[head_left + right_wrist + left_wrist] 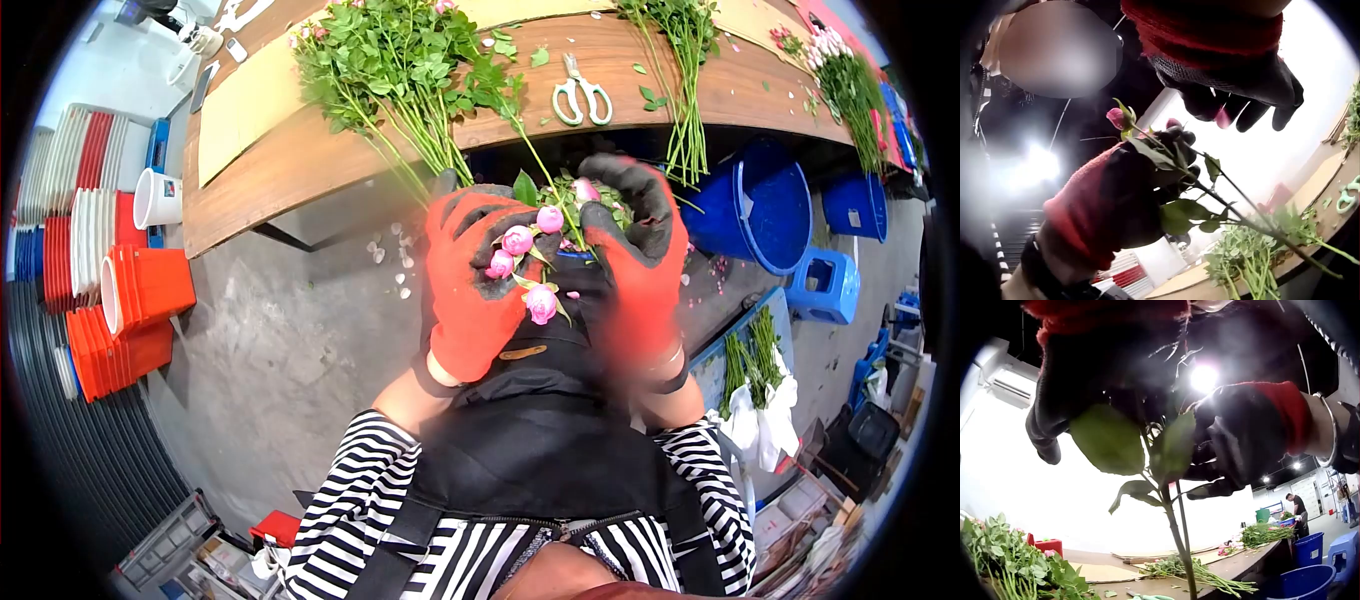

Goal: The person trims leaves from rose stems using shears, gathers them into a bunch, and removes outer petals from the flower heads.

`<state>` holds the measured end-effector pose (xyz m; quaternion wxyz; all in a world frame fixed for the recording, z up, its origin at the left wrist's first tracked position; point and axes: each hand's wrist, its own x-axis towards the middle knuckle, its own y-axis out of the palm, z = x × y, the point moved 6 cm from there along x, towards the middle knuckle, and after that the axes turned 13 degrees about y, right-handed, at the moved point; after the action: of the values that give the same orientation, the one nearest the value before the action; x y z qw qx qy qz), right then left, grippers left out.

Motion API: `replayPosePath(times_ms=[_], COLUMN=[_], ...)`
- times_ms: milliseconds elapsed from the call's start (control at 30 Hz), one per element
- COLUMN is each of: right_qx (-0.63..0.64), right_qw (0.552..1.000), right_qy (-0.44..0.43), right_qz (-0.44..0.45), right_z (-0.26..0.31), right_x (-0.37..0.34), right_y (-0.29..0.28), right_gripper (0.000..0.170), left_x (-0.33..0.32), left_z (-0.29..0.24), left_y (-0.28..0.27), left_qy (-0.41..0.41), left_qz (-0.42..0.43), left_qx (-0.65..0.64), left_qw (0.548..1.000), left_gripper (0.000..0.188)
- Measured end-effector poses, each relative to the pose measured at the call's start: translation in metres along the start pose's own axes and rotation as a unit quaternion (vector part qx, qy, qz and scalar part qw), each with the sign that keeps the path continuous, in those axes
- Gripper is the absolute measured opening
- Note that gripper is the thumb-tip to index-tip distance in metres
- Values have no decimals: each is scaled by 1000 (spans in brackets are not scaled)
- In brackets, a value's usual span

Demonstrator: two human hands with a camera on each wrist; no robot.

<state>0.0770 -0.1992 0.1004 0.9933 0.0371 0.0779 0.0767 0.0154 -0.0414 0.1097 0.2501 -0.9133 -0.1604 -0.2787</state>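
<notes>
My left hand (475, 265), in a red glove with a dark palm, grips a spray of roses by its stem (1210, 194). Several pink rose heads (517, 240) show beside its fingers, and the leafy stem points away toward the table. Close by, my right hand (640, 235), gloved the same way, has its thumb and fingers curled round a pink petal (1224, 117). In the left wrist view, large green leaves (1107, 440) hang on the stem between both hands and partly hide the fingers.
Ahead, a wooden table (250, 180) bears a bunch of leafy roses (400, 70), scissors (582, 95) and cut stems (690, 90). Blue buckets (750, 210) and a blue stool (825, 285) stand at right, orange bins (150, 285) at left. A person (1299, 512) stands farther off.
</notes>
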Motion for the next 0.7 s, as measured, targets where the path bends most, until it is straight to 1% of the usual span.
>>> replayPosePath(times_ms=[33, 100, 133, 167, 233, 267, 333, 400, 433, 500, 533, 567, 600, 633, 667, 700], right_qx=[-48, -143, -251, -347, -487, -501, -530, -540, -512, -451, -447, -370, -286, -197, -239, -205], right_qw=[997, 978, 945, 899, 801, 786, 750, 739, 771, 827, 836, 874, 897, 903, 913, 935], right_qy=[-51, -150, -202, -262, -341, -358, -377, -353, -315, -236, -141, -41, 60, 159, 55, 46], right_qz=[13, 38, 52, 58, 62, 59, 116, 195, 211, 241, 286, 311, 331, 347, 326, 285], right_z=[8, 28, 41, 53, 60, 57, 56, 61, 59, 53, 42, 34, 26, 16, 19, 23], right_x=[0, -3, -7, -12, -18, -17, -13, -9, -4, 4, 16, 29, 39, 44, 48, 45], right_y=[2, 3, 6, 10, 16, 15, 14, 14, 10, -2, -9, -12, -14, -13, -12, -10], right_gripper=[38, 40, 42, 43, 41, 43, 44, 46, 45, 43, 39, 38, 36, 35, 33, 33], left_x=[0, -1, -1, -1, 0, 0, -2, -6, -7, -5, -3, -5, -5, -5, -4, -3], left_z=[0, 0, 0, -1, -5, -7, -7, -4, -3, -15, -20, -15, -8, -5, -5, 1], left_y=[0, 1, 2, 4, 4, 5, 9, 14, 17, 19, 19, 20, 22, 17, 11, 8], left_qy=[-1, 2, 7, 12, 38, 51, 49, 54, 62, 168, 153, 137, 120, 89, 59, 53], left_qz=[7, 28, 42, 56, 52, 49, 91, 117, 122, 181, 189, 162, 135, 124, 111, 104], left_qx=[3, 11, 15, 18, 56, 74, 93, 91, 78, 48, 25, 27, 30, -8, -46, -62], left_qw=[1000, 1000, 999, 998, 996, 995, 990, 987, 988, 968, 970, 977, 983, 988, 991, 991], left_gripper=[36, 38, 39, 40, 39, 39, 40, 41, 42, 43, 42, 41, 40, 38, 36, 35])
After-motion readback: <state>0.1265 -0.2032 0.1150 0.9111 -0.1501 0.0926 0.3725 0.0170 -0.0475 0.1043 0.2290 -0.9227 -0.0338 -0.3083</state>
